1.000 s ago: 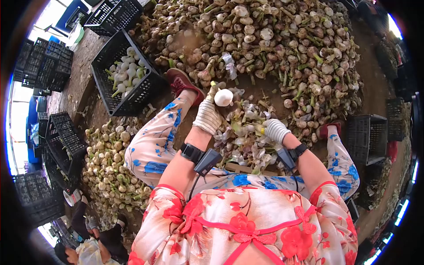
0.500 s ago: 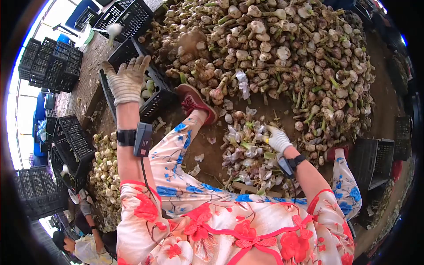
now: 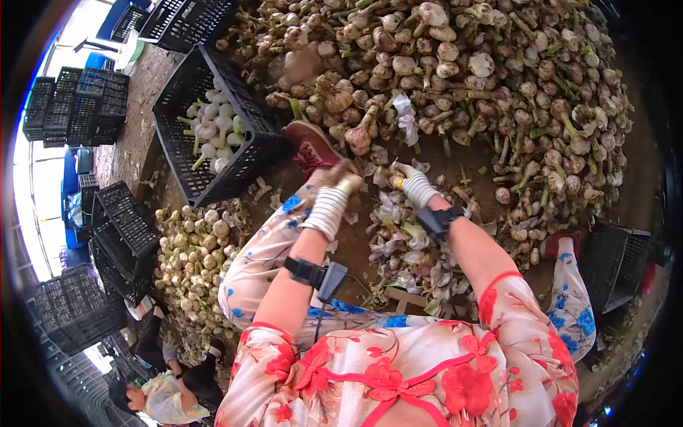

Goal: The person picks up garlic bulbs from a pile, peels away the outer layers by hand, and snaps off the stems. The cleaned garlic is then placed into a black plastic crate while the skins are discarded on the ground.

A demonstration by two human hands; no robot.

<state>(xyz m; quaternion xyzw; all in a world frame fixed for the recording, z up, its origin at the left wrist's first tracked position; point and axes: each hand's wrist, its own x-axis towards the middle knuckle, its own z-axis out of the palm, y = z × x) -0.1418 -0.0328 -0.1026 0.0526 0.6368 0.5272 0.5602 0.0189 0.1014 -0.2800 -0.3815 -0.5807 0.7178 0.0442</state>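
My left hand (image 3: 334,203), in a striped knit glove, is over the bare ground beside my red shoe (image 3: 313,144); its fingers are blurred by motion. To its right, my gloved right hand (image 3: 416,185) is closed, its fingertips pressed together at a brownish thing too small to make out. Under the right hand lies a heap of papery garlic skins and stems (image 3: 405,245). Beyond both hands rises a large pile of unpeeled garlic bulbs (image 3: 455,71). Left of the shoe, a black crate (image 3: 260,135) holds cleaned white bulbs with short green stems (image 3: 213,132).
Pale bulbs (image 3: 196,249) lie in a heap at left. Black crates are stacked along the far left (image 3: 78,107), with another at right (image 3: 615,267). A co-worker (image 3: 171,395) sits at lower left. My legs in flowered trousers (image 3: 260,249) spread around the skins.
My left hand has left the crate, where it was open, and moved right toward my right hand. The white bulb beyond it is no longer seen there. My right hand has moved up and left.
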